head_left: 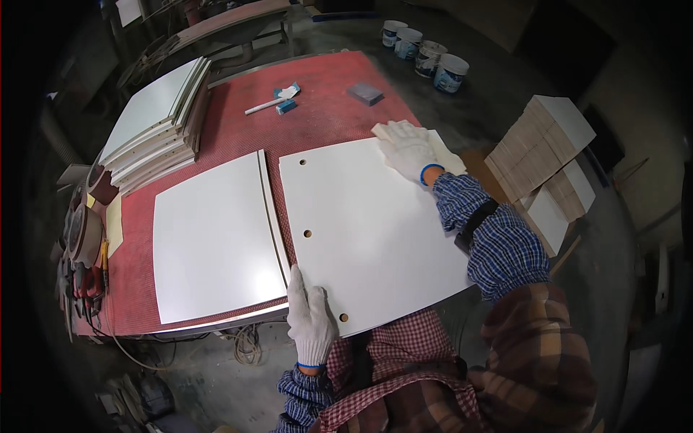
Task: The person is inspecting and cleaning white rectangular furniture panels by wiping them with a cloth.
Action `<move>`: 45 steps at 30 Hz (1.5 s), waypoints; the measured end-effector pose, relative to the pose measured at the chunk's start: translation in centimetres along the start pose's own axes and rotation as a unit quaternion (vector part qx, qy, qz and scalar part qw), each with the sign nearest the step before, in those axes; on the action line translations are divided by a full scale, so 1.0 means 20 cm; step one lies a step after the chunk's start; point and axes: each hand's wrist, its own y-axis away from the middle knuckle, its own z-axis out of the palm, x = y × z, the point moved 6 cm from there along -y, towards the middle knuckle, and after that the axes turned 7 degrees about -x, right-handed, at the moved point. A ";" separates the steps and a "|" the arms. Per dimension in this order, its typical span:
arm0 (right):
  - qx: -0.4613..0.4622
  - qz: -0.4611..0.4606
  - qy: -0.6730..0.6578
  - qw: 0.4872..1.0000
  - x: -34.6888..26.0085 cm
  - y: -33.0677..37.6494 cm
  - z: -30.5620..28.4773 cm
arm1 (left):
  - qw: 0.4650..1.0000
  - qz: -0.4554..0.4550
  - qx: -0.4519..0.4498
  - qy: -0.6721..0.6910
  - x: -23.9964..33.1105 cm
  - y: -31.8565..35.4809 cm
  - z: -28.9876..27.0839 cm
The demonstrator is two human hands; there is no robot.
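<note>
A white panel (375,224) with several round holes lies in front of me on the red-covered table. My right hand (410,148), in a white knit glove, presses down on a cream cloth (452,160) at the panel's far right corner. The cloth shows on both sides of the glove. My left hand (310,321), gloved too, rests against the panel's near left edge with its fingers stretched out; nothing is seen inside it. Just left of that hand, another white panel (216,245) lies flat on top of at least one more.
White panels (155,108) stand stacked at the far left. A grey block (365,94), a small blue block (286,107) and a white stick (261,107) lie toward the back. Boards (541,148) are piled at right; several buckets (451,72) stand on the floor. Tools (86,281) hang at left.
</note>
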 end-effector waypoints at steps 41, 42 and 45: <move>0.066 -0.203 -0.141 0.967 -0.95 1.21 -0.13 | 0.987 0.072 -0.001 0.144 -0.04 0.03 -0.14; 0.079 -0.203 -0.160 0.963 -1.05 1.22 -0.13 | 0.985 0.167 0.031 -0.036 -0.01 0.03 -0.16; 0.084 -0.176 -0.168 0.966 -0.95 1.25 -0.14 | 0.996 0.076 0.040 0.013 0.10 0.02 0.00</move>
